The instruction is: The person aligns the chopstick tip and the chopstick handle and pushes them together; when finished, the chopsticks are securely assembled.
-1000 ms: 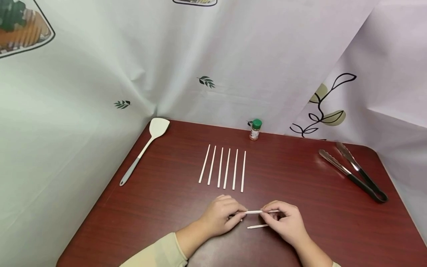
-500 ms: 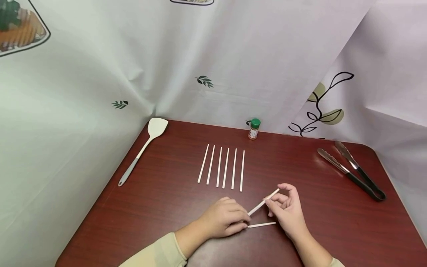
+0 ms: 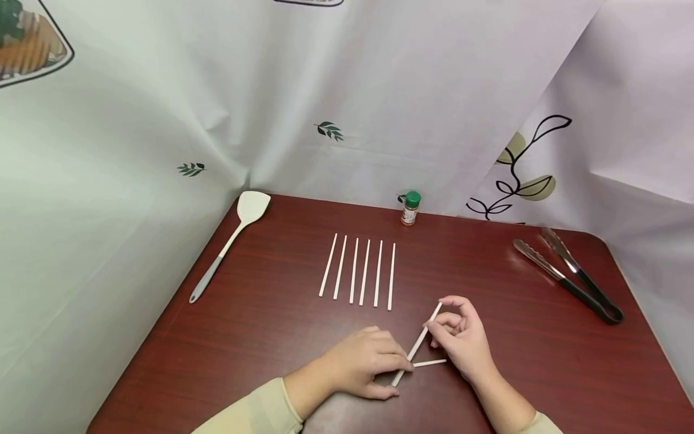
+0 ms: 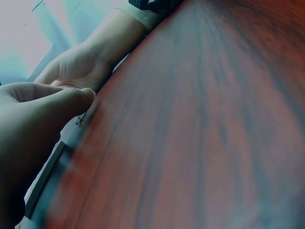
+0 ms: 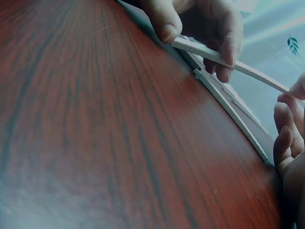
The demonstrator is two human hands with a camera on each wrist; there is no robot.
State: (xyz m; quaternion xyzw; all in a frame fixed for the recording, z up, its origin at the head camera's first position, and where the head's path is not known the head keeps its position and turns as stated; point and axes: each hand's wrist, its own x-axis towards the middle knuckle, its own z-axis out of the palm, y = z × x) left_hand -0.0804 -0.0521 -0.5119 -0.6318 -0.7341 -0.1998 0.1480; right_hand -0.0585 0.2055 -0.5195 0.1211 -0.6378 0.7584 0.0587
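Observation:
Both hands hold one slim white stick at a slant, raised above the table in the right wrist view. My left hand grips its lower end, thumb at the tip and fingers along the side. My right hand pinches the upper part, with a fingertip at the top end. A second white stick lies on the table beneath, its left end hidden behind the left fingers. Further back, several more white sticks lie side by side in a row.
A white spatula with a grey handle lies along the table's left side. A green-capped spice jar stands at the back edge. Metal tongs with black handles lie at the right. White printed cloth hangs behind the dark red table.
The held stick has turned from nearly level to a steep slant, its right end going up and away. The right hand has moved up; the left hand now grips the lower end.

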